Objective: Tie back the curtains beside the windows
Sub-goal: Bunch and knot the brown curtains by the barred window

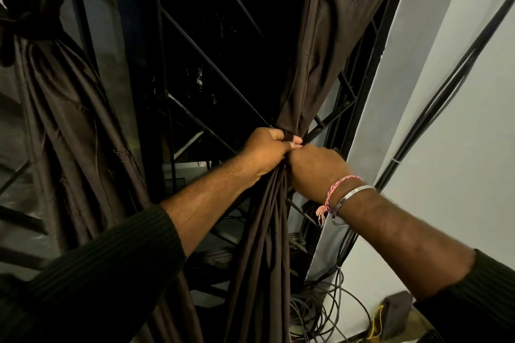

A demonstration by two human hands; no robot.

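1. No text, label, brand, number or sign can be read anywhere in the head view.
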